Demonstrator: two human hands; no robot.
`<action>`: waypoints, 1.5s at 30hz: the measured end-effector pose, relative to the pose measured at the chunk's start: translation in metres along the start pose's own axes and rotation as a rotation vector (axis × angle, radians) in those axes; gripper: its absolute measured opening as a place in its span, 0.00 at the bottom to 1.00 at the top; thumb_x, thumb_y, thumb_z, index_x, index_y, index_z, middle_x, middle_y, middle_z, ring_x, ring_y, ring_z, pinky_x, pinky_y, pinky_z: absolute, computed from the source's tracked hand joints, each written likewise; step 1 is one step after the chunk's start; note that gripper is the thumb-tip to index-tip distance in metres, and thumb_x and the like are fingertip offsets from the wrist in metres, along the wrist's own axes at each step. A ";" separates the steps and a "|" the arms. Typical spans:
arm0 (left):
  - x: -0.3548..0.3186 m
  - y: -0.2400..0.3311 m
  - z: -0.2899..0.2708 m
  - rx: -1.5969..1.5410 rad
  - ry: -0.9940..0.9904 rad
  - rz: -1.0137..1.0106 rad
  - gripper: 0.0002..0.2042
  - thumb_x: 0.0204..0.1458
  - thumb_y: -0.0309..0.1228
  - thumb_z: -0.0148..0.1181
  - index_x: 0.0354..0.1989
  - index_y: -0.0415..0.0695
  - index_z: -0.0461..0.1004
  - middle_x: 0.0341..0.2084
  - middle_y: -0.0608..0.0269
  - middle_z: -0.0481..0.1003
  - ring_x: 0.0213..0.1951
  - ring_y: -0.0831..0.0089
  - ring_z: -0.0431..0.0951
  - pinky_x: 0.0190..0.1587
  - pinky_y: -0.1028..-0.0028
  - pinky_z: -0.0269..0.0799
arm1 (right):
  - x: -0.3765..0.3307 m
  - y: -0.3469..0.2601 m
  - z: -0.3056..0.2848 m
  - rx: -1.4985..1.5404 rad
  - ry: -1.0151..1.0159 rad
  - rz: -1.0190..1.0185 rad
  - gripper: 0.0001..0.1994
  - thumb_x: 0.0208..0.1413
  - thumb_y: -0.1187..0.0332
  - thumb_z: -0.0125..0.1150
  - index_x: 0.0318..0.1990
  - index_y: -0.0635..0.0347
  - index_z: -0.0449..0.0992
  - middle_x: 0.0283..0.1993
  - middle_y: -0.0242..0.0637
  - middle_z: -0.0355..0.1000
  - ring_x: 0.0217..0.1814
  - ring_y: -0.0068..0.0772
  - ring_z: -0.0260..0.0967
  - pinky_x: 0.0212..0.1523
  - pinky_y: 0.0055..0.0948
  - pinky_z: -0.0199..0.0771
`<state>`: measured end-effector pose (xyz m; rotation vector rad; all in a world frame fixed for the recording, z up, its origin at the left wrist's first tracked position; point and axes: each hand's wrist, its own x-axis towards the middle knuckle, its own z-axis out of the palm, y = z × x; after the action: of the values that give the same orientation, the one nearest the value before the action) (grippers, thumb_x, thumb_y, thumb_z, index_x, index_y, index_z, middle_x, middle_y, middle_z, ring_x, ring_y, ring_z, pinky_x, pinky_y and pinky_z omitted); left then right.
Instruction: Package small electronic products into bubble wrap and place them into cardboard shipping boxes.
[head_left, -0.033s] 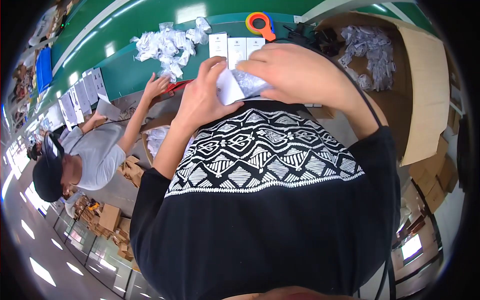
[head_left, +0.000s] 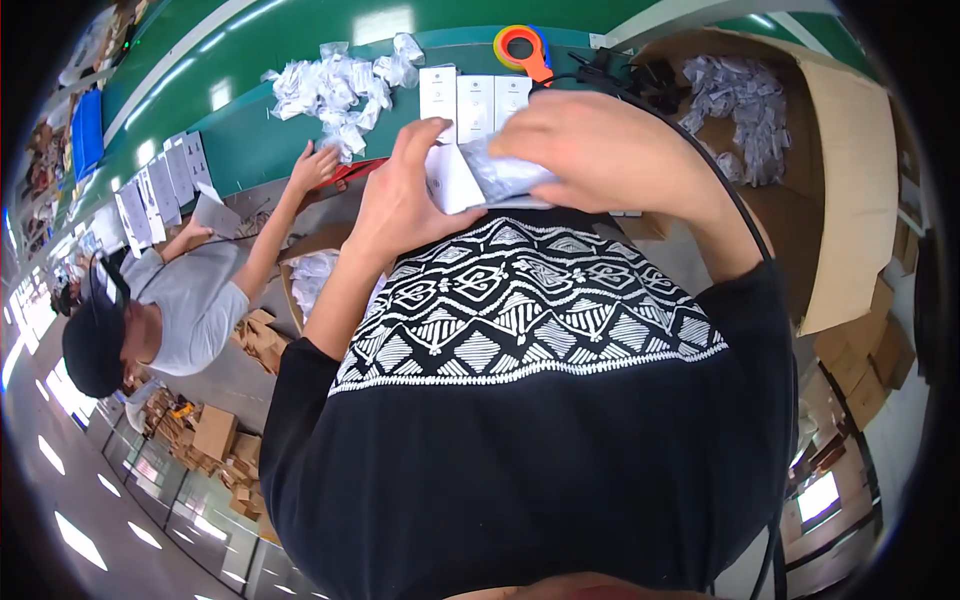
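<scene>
- Green table point(head_left: 250, 150): runs across the top, bearing a heap of clear plastic bags point(head_left: 335, 85) and three white boxes point(head_left: 475, 95) in a row.
- Cardboard carton point(head_left: 850, 190): stands open at right, holding more bagged pieces.
- Co-worker's hand point(head_left: 315, 165): rests on the table edge at left.
- Right hand point(head_left: 600, 150): arched palm-down, fingers curled over a crinkled clear bag point(head_left: 500, 175).
- Left hand point(head_left: 400, 205): raised before the chest, fingers closed on a small white box point(head_left: 450, 180), thumb up along its edge; the bag touches the box.

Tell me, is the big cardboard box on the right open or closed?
Open. The cardboard box has its flap folded outward, and small clear plastic bags show inside.
</scene>
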<state>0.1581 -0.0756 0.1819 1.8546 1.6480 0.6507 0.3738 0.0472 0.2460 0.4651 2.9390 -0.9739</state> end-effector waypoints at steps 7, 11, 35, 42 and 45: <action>-0.004 0.004 0.009 0.023 -0.079 0.092 0.48 0.26 0.35 0.79 0.61 0.39 0.59 0.49 0.55 0.76 0.48 0.53 0.77 0.51 0.62 0.74 | 0.002 -0.024 0.011 -0.044 -0.150 0.139 0.22 0.43 0.69 0.70 0.49 0.58 0.75 0.41 0.35 0.75 0.46 0.42 0.71 0.50 0.39 0.73; -0.038 -0.004 0.017 0.067 0.056 0.116 0.47 0.26 0.34 0.79 0.60 0.39 0.61 0.48 0.55 0.77 0.48 0.53 0.78 0.51 0.62 0.74 | -0.015 -0.015 0.042 0.204 0.118 -0.077 0.23 0.44 0.69 0.70 0.50 0.60 0.74 0.47 0.36 0.73 0.49 0.40 0.71 0.50 0.37 0.72; 0.063 -0.003 0.048 0.109 0.177 -0.165 0.49 0.32 0.42 0.81 0.63 0.33 0.58 0.55 0.42 0.68 0.58 0.49 0.71 0.59 0.60 0.67 | -0.012 0.051 0.102 1.434 0.774 0.345 0.40 0.45 0.56 0.75 0.63 0.62 0.61 0.60 0.42 0.67 0.61 0.34 0.64 0.60 0.34 0.66; 0.056 -0.022 -0.013 -0.458 -0.166 0.065 0.57 0.32 0.48 0.80 0.68 0.33 0.52 0.58 0.46 0.66 0.61 0.54 0.67 0.61 0.59 0.66 | 0.018 0.037 0.093 1.636 0.828 0.071 0.42 0.40 0.67 0.77 0.63 0.62 0.59 0.55 0.38 0.70 0.57 0.30 0.68 0.57 0.30 0.69; 0.019 -0.049 -0.038 -0.573 -0.245 -0.136 0.56 0.34 0.54 0.75 0.70 0.37 0.52 0.59 0.45 0.65 0.60 0.55 0.68 0.58 0.59 0.69 | 0.072 0.028 0.107 1.360 0.941 -0.077 0.46 0.37 0.63 0.77 0.64 0.61 0.56 0.55 0.39 0.67 0.55 0.33 0.68 0.56 0.32 0.70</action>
<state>0.0993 -0.0491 0.1748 1.3371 1.2481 0.7135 0.3045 0.0258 0.1364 0.9641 2.1703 -3.4219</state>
